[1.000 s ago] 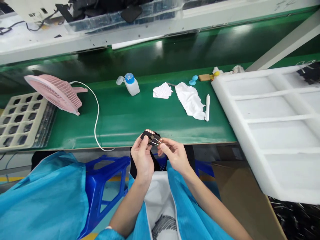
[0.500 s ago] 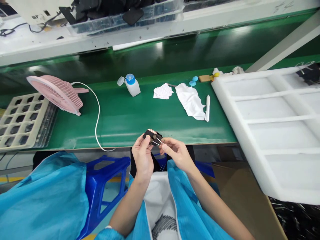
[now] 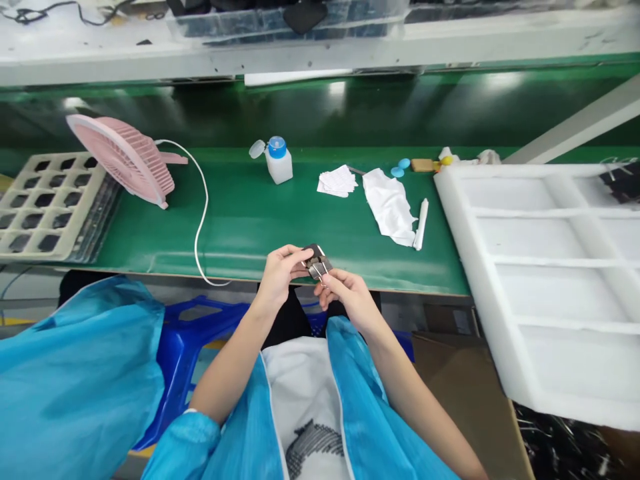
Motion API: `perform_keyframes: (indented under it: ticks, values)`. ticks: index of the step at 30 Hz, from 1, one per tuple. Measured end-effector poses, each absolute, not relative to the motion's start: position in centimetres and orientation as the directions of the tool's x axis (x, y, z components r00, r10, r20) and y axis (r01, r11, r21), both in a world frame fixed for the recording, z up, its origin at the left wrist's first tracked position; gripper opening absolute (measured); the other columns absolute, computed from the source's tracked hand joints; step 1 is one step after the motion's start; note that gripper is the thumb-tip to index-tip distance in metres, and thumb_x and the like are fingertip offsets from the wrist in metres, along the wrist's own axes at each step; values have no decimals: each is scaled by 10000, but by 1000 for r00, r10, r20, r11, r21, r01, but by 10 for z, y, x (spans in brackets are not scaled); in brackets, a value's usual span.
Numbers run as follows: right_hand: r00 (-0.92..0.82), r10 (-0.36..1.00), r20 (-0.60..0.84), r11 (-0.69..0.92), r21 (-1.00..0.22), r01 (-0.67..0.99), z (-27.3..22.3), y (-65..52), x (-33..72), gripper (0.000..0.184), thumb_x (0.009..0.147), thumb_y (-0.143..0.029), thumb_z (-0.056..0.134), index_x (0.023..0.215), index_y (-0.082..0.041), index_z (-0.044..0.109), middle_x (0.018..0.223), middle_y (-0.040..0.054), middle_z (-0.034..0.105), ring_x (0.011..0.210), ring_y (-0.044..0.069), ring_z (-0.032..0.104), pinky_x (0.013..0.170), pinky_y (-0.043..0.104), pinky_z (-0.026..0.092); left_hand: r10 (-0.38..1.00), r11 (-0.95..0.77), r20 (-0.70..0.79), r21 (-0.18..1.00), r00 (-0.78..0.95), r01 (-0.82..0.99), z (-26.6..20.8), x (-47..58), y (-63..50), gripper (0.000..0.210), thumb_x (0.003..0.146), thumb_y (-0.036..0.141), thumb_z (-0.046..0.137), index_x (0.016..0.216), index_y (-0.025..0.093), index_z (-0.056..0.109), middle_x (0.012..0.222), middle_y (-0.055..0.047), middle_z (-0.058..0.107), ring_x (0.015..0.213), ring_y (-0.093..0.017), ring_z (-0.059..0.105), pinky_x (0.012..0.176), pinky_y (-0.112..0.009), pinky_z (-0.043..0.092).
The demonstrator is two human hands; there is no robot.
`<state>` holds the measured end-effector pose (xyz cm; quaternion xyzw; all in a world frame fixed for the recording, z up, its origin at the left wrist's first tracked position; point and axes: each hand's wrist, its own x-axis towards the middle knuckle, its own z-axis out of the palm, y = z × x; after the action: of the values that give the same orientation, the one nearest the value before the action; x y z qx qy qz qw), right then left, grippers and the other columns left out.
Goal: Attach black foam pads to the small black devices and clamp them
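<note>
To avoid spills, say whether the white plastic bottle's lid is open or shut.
Open: its translucent round lid is flipped aside, beside the round blue top.

Green workbench runs side to side, glossy top, thin brownish front edge. Dark green back panel behind it, shiny, bright light spots reflected. Pale shelf spans above, dark specks along front. Pale post slants at right, foot near bench back. Blue plastic stool lower left, below bench. Floor pale blue-green, yellow stripe, mostly hidden.
</note>
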<state>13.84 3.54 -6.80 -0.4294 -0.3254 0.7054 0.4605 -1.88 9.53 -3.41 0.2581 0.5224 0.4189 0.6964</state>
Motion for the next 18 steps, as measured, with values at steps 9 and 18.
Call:
perform_keyframes:
  ticks: [9, 18]
  values:
    - [-143, 951, -274, -305, -907, -290, -65, 35, 135, 456, 846, -596, 815, 781, -161, 695, 708, 40, 689, 549, 136, 632, 541, 241, 541, 859, 512, -494, 824, 134, -242, -32, -25, 103, 460, 513, 390, 970, 794, 115, 730, 742, -86, 774, 635, -198, 730, 603, -281, 582]
    - [-106, 962, -252, -270, -934, -234, -60, 32, 133, 471, 861, -613, 789, 771, -166, 672, 668, 31, 664, 488, 122, 592, 496, 233, 493, 867, 499, -478, 840, 142, -214, -34, -29, 105, 487, 489, 403, 992, 796, 105, 761, 744, -106, 781, 626, -213, 736, 579, -289, 589]
